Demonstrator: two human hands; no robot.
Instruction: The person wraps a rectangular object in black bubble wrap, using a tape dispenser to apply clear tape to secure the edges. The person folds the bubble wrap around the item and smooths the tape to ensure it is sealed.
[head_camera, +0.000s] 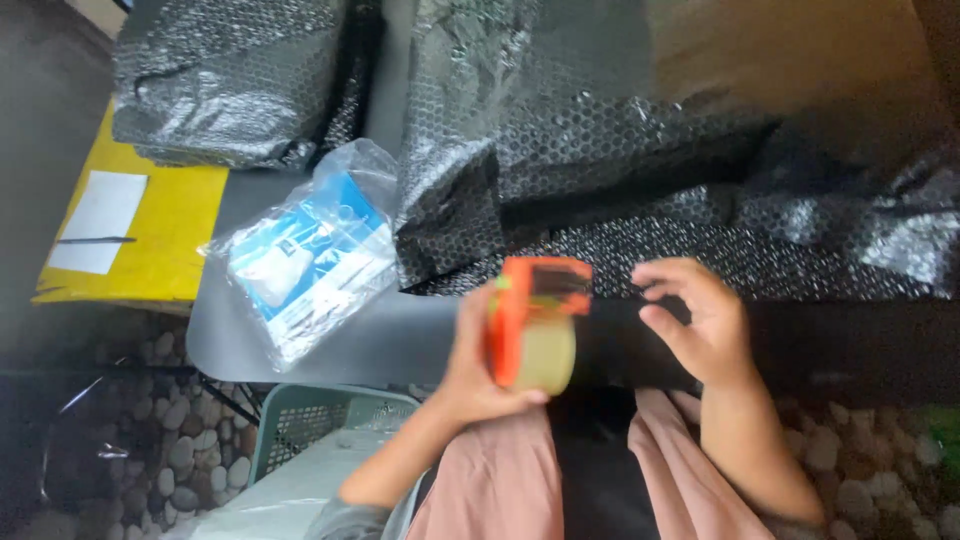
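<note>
1. Nearest: one left hand (470, 370) is wrapped around one orange tape dispenser (535, 320), held above the lap.
2. One right hand (700, 320) hovers beside it, fingers loosely curled and apart, holding nothing.
3. On the grey table (330, 350): one clear bag (305, 265) of blue-and-white packets.
4. Farther: two black bubble-wrapped bundles (230, 85), one yellow envelope (165, 235).

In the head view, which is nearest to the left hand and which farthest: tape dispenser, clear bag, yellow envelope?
1. Tape dispenser: held in the left hand.
2. Clear bag: to its left, on the table.
3. Yellow envelope: far left edge.
</note>
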